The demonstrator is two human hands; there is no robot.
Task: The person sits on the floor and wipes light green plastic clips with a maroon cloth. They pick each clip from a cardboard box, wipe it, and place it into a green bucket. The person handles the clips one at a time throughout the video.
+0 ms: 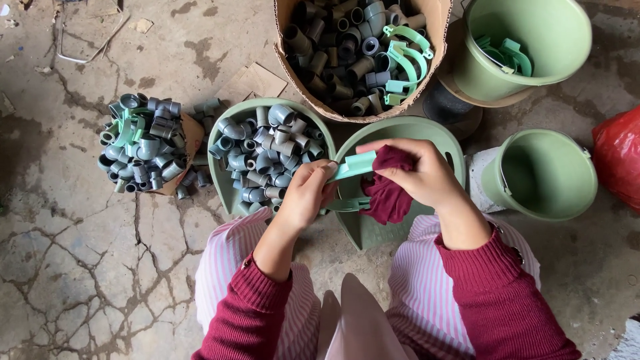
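Note:
My left hand (308, 193) grips one end of a light green curved plastic clamp (353, 167). My right hand (417, 170) presses a dark red cloth (389, 197) against that clamp. Both hands hover over a green scoop-shaped pan (400, 130) between my knees. My sleeves are dark red and my trousers are pink striped.
A green pan (230, 187) heaped with grey pipe elbows sits to the left. Further left is a pile of grey fittings (141, 150) on cardboard. A cardboard box (437, 27) with fittings and green clamps stands behind. Two green buckets (533, 40) (543, 177) and a red bag (619, 153) are to the right.

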